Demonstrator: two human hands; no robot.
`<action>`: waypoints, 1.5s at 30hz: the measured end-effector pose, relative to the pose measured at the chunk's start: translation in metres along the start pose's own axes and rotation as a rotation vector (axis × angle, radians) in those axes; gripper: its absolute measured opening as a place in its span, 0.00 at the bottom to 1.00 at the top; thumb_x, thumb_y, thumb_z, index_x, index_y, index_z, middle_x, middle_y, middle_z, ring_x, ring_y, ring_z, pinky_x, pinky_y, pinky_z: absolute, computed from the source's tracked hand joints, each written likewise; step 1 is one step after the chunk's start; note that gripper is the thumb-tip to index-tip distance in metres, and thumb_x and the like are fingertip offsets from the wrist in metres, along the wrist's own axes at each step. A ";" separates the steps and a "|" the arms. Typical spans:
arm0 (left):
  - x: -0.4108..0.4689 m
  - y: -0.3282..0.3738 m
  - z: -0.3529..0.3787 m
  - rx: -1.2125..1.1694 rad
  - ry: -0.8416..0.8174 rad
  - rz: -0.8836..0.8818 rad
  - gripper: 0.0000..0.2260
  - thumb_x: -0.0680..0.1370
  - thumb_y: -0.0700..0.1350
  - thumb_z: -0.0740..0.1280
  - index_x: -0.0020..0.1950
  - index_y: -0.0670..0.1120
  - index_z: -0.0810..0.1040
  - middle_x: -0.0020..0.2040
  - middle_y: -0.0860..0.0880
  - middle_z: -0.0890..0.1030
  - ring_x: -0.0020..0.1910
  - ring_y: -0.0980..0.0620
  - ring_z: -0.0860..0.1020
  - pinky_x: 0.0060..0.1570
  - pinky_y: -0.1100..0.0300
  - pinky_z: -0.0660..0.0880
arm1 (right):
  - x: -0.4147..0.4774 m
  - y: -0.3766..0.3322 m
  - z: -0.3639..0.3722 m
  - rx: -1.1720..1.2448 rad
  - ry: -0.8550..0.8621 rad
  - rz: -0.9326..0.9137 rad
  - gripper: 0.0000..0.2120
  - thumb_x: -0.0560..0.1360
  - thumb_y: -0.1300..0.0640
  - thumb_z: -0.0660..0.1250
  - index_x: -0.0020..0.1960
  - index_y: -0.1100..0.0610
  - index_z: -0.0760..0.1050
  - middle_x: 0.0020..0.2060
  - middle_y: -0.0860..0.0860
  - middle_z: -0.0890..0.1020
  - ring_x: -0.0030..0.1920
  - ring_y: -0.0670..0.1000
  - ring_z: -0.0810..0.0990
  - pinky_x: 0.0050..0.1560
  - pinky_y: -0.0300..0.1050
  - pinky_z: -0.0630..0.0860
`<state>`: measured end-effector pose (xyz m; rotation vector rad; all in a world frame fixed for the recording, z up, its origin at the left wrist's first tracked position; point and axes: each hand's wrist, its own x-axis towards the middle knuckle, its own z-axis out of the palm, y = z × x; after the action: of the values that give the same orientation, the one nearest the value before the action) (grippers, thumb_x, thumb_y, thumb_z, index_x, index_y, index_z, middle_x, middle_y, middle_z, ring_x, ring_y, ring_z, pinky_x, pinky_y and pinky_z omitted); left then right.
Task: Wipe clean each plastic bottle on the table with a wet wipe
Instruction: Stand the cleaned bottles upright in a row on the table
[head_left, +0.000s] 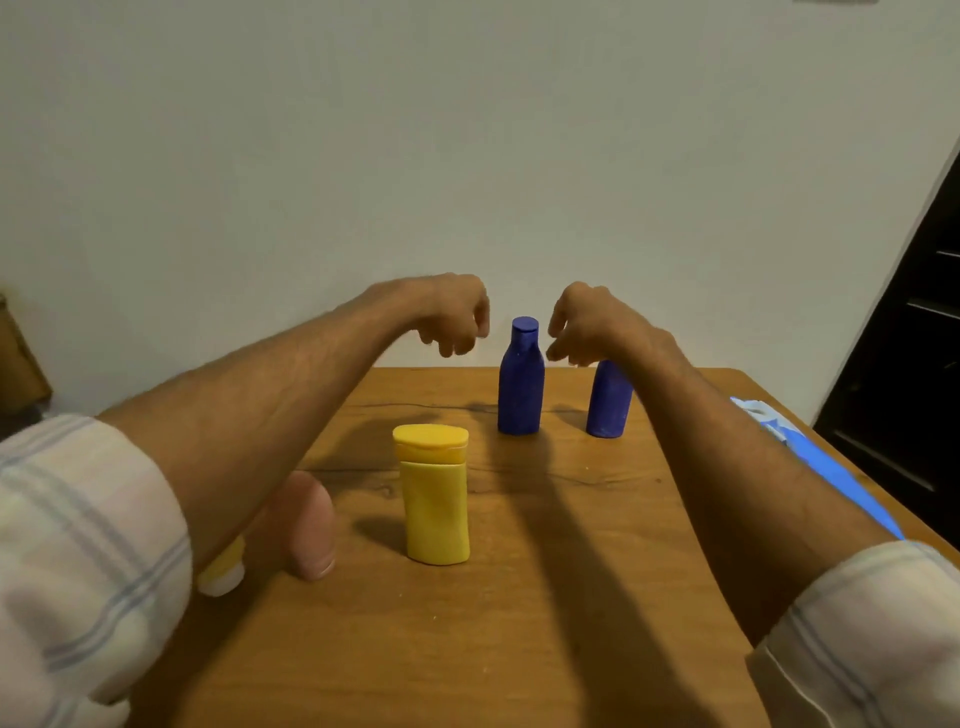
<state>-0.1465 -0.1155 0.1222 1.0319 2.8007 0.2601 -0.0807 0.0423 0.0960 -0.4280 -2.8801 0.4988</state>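
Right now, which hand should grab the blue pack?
Probably the right hand: the blue pack lies at the table's right edge, just beside that forearm. The left hand hovers farther away. Both hold nothing.

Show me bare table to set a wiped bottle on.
Widest bare patch: the near table in front of the yellow bottle. Another lies between that bottle and the blue pack at the right edge. Crowded: around the blue bottles at the back, and by the pink bottle at left.
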 end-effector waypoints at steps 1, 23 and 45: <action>-0.008 -0.003 -0.006 -0.013 -0.050 0.004 0.13 0.77 0.33 0.66 0.61 0.41 0.77 0.53 0.42 0.82 0.49 0.48 0.82 0.45 0.57 0.79 | -0.004 -0.003 -0.007 0.052 -0.024 -0.007 0.14 0.71 0.64 0.71 0.55 0.62 0.74 0.43 0.56 0.81 0.40 0.52 0.82 0.45 0.47 0.81; -0.101 -0.037 0.013 -0.103 -0.210 0.097 0.10 0.76 0.45 0.71 0.53 0.41 0.81 0.47 0.44 0.85 0.44 0.49 0.83 0.44 0.59 0.78 | -0.082 -0.082 -0.003 0.167 -0.602 -0.252 0.14 0.72 0.61 0.71 0.56 0.64 0.78 0.46 0.57 0.84 0.42 0.52 0.85 0.48 0.46 0.81; -0.022 -0.081 0.042 -0.264 0.282 -0.062 0.13 0.77 0.43 0.70 0.60 0.39 0.79 0.47 0.44 0.81 0.42 0.50 0.80 0.39 0.62 0.73 | 0.018 -0.073 0.072 0.200 -0.019 -0.241 0.16 0.74 0.61 0.69 0.60 0.63 0.74 0.51 0.59 0.79 0.46 0.56 0.80 0.49 0.50 0.80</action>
<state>-0.1726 -0.1853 0.0658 0.9075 2.9243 0.8005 -0.1327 -0.0392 0.0580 -0.0440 -2.8093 0.7390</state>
